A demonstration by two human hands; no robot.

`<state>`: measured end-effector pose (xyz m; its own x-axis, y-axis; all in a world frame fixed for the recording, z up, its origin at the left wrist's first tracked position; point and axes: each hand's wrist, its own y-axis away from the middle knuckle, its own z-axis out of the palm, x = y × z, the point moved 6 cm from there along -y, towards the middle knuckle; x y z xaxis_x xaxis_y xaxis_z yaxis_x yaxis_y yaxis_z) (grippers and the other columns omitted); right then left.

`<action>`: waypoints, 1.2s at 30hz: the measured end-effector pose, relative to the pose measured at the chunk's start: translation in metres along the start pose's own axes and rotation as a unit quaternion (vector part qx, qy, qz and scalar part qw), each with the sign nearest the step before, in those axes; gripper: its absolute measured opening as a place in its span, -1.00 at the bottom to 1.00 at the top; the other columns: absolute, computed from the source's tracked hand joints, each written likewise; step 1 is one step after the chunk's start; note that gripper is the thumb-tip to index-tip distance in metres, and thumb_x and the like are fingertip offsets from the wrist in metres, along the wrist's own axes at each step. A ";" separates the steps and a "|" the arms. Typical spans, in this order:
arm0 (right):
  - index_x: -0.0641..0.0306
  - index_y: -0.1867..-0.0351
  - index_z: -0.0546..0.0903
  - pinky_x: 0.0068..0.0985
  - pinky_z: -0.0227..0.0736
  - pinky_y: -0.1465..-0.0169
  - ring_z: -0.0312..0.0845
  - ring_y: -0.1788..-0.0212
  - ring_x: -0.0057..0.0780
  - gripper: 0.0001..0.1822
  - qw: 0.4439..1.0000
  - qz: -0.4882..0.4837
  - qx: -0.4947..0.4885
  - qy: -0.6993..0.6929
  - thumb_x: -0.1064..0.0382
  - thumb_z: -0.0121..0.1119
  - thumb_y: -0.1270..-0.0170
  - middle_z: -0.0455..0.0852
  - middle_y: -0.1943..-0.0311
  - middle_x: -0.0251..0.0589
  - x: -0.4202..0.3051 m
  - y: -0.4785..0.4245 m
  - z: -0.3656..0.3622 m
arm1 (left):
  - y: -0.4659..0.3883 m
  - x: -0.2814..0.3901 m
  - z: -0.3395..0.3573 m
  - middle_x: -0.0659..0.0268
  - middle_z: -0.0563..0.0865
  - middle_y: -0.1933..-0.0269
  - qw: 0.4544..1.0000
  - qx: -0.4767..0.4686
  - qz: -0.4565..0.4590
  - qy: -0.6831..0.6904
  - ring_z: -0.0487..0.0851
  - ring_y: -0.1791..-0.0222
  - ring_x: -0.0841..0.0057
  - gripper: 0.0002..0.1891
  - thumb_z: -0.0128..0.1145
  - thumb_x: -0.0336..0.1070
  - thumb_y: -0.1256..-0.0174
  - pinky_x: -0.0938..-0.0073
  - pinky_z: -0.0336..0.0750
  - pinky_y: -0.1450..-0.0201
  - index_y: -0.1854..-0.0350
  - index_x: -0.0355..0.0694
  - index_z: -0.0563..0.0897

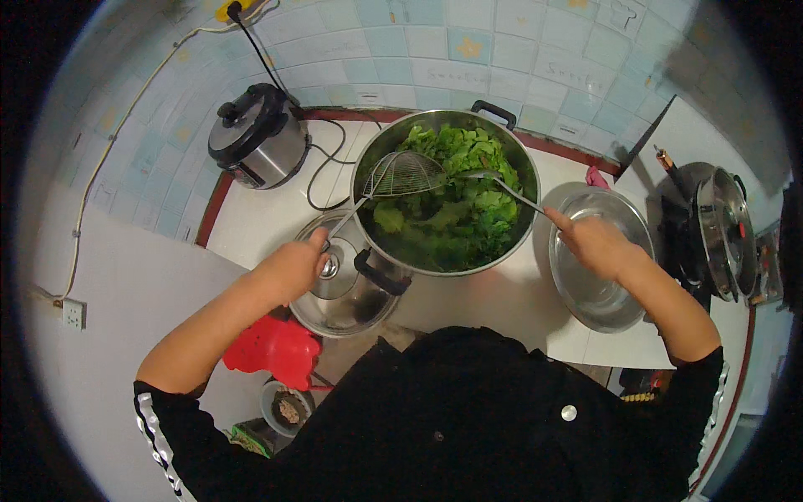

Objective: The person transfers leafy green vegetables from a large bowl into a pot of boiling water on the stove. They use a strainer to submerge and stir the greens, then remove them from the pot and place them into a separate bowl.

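A large steel stockpot with black handles stands before me, holding green leafy vegetables in dark liquid. My left hand grips the handle of a wire skimmer, whose mesh basket hangs over the left side of the pot. My right hand is closed on the handle of a metal ladle or spoon; its head touches the leaves near the middle. Below my left hand lies a round steel lid with a knob. A wide metal basin sits under my right hand.
At the back left stands an electric pressure cooker with a loose black cord. Pans are stacked at the right. A red plastic stool and a small bucket are low at left. The tiled wall rises behind the pot.
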<state>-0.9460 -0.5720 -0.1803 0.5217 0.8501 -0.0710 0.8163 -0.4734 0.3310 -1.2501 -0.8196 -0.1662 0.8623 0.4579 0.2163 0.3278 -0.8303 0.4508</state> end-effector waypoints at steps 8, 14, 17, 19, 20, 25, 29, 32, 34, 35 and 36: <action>0.07 -0.39 0.20 -0.11 0.49 0.26 0.62 0.32 0.03 -0.42 1.000 0.000 -0.011 0.003 0.30 -0.12 -0.31 0.65 0.42 0.12 0.005 -0.036 0.014 | -0.030 -0.016 -0.004 0.04 0.55 0.65 0.996 -0.060 -0.024 0.067 0.51 0.84 0.30 -0.58 -0.10 -0.29 -0.41 0.29 0.42 0.77 -0.21 -0.35 0.16; 0.03 -0.36 0.24 -0.09 0.43 0.21 0.56 0.33 0.13 -0.47 0.996 0.062 -0.008 -0.060 0.23 -0.06 -0.36 0.62 0.42 0.19 -0.007 -0.049 0.025 | -0.041 -0.014 0.012 0.01 0.56 0.63 0.993 -0.065 -0.014 0.102 0.52 0.81 0.23 -0.65 -0.07 -0.29 -0.39 0.25 0.40 0.76 -0.08 -0.35 0.20; 0.03 -0.34 0.28 -0.11 0.43 0.20 0.55 0.34 0.13 -0.47 0.996 0.041 0.013 -0.074 0.25 -0.01 -0.32 0.62 0.42 0.17 -0.002 -0.046 0.027 | -0.036 -0.017 0.011 0.06 0.54 0.63 0.988 -0.053 -0.019 0.141 0.50 0.81 0.27 -0.72 -0.07 -0.27 -0.39 0.27 0.37 0.78 0.02 -0.34 0.28; 0.02 -0.32 0.32 -0.12 0.43 0.20 0.55 0.32 0.12 -0.48 0.997 0.014 0.014 -0.070 0.26 0.02 -0.31 0.62 0.39 0.16 0.001 -0.041 0.007 | -0.037 -0.020 0.001 0.13 0.51 0.65 0.983 -0.054 -0.018 0.177 0.47 0.82 0.36 -0.74 -0.07 -0.25 -0.40 0.33 0.33 0.81 0.03 -0.31 0.31; 0.02 -0.31 0.34 -0.12 0.43 0.19 0.55 0.31 0.12 -0.48 0.998 -0.001 0.015 -0.067 0.26 0.03 -0.30 0.62 0.38 0.15 0.003 -0.036 -0.003 | -0.037 -0.022 -0.005 0.18 0.49 0.66 0.979 -0.057 -0.018 0.196 0.44 0.83 0.42 -0.75 -0.08 -0.24 -0.41 0.36 0.31 0.82 0.04 -0.30 0.33; -0.03 -0.32 0.33 -0.15 0.45 0.26 0.54 0.38 0.06 -0.44 0.995 -0.005 0.080 0.054 0.24 0.10 -0.26 0.63 0.41 0.06 -0.022 0.007 -0.049 | -0.033 -0.036 -0.011 0.37 0.38 0.68 0.960 -0.052 -0.020 0.274 0.35 0.85 0.57 -0.78 -0.10 -0.20 -0.43 0.48 0.25 0.83 0.07 -0.24 0.38; -0.06 -0.37 0.26 -0.19 0.46 0.34 0.57 0.44 -0.01 -0.37 0.993 -0.032 0.050 0.099 0.28 0.08 -0.24 0.61 0.50 0.00 -0.035 0.009 -0.033 | -0.033 -0.032 -0.009 0.36 0.38 0.69 0.964 -0.054 -0.022 0.259 0.35 0.85 0.58 -0.79 -0.12 -0.21 -0.44 0.49 0.26 0.81 0.08 -0.24 0.38; -0.09 -0.41 0.20 -0.23 0.47 0.40 0.58 0.49 -0.08 -0.31 0.986 -0.030 0.008 0.162 0.31 0.08 -0.21 0.60 0.56 -0.06 -0.031 0.012 -0.005 | -0.035 -0.034 -0.014 0.35 0.39 0.69 0.964 -0.061 -0.007 0.259 0.35 0.85 0.58 -0.79 -0.12 -0.23 -0.44 0.49 0.27 0.80 0.05 -0.24 0.38; -0.12 -0.43 0.14 -0.26 0.46 0.45 0.58 0.52 -0.14 -0.24 0.982 -0.046 0.002 0.184 0.33 0.07 -0.15 0.60 0.57 -0.12 -0.032 0.019 0.000 | -0.029 -0.039 -0.014 0.35 0.40 0.69 0.965 -0.051 -0.017 0.258 0.36 0.85 0.58 -0.77 -0.11 -0.23 -0.44 0.48 0.28 0.79 0.00 -0.24 0.38; -0.11 -0.43 0.14 -0.26 0.46 0.45 0.58 0.52 -0.14 -0.23 0.984 -0.042 -0.020 0.171 0.34 0.07 -0.15 0.60 0.58 -0.11 -0.029 0.021 -0.003 | -0.026 -0.041 -0.014 0.35 0.40 0.70 0.963 -0.052 -0.019 0.263 0.36 0.85 0.57 -0.75 -0.11 -0.23 -0.44 0.48 0.28 0.79 -0.03 -0.23 0.38; -0.11 -0.43 0.14 -0.26 0.46 0.45 0.58 0.52 -0.15 -0.23 0.986 -0.037 -0.043 0.156 0.34 0.06 -0.14 0.60 0.58 -0.11 -0.027 0.025 -0.004 | -0.024 -0.041 -0.013 0.35 0.41 0.70 0.962 -0.056 -0.020 0.266 0.37 0.85 0.57 -0.74 -0.10 -0.23 -0.43 0.48 0.28 0.79 -0.06 -0.23 0.37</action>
<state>-0.9403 -0.6063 -0.1664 0.3491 0.9175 0.1905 0.8183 -0.3976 0.4151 -1.2984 -0.8147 -0.1743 0.5206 0.6113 0.5960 0.2868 -0.7827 0.5524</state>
